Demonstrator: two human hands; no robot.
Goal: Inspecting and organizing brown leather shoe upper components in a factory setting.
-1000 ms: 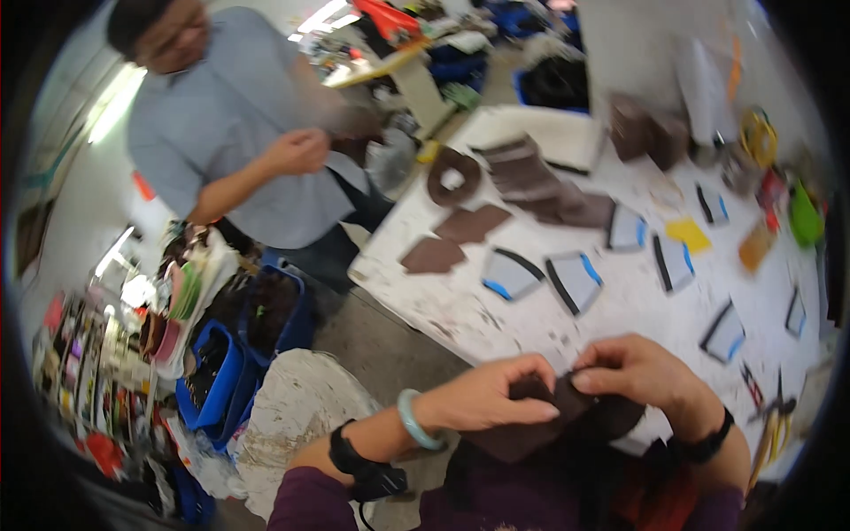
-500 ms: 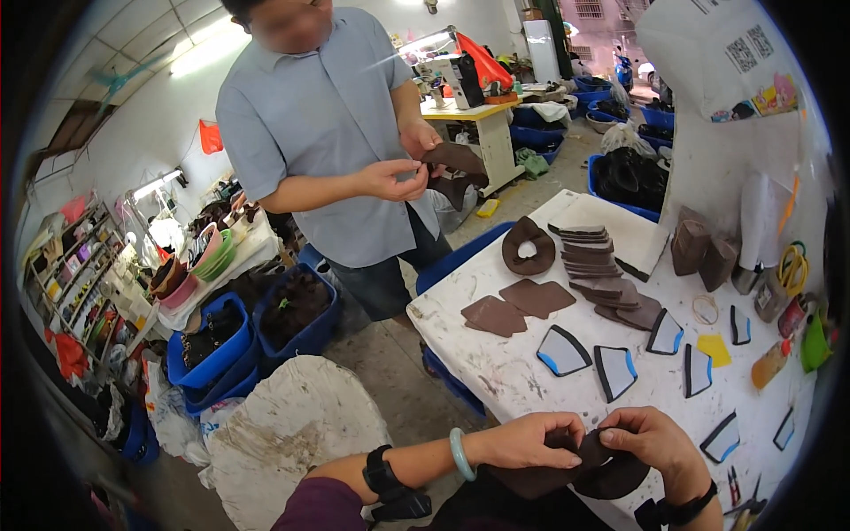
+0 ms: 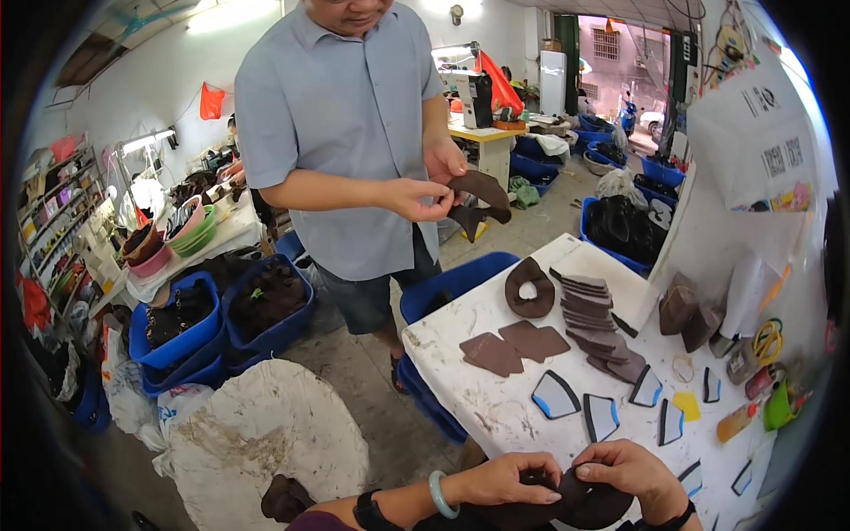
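Nearest, at six o'clock: left hand (image 3: 500,482), with a pale green bangle and dark watch at the wrist, pinching the near edge of a rounded dark brown leather piece (image 3: 589,504); fingers closed flat over it. Right hand (image 3: 633,469) just beside, at five o'clock, thumb and fingers clamped on the same piece from its far side. Both hands meeting over the leather, low above the near edge of the white, stained worktable (image 3: 496,416).

Judged from the grip: in the middle of fitting or folding two layers of the brown piece together, edges being lined up by the fingertips. Next move likely calls for a steady pinch on both sides and a small turn of the piece to bring the following stretch of edge under the thumbs.

Further out, toward three o'clock on the table: a row of grey curved panels with blue edges (image 3: 556,395), well apart from the hands. Beyond them, two flat brown leather cut pieces (image 3: 513,347), then a fanned stack of grey-brown leather pieces (image 3: 598,332) and a dark brown ring-shaped piece (image 3: 529,288).

At nine o'clock, on the floor: blue plastic crates of dark scraps (image 3: 221,319).

Farthest, at twelve o'clock: a standing person in a grey-blue shirt (image 3: 345,124), handling another dark brown curved leather piece (image 3: 478,199).
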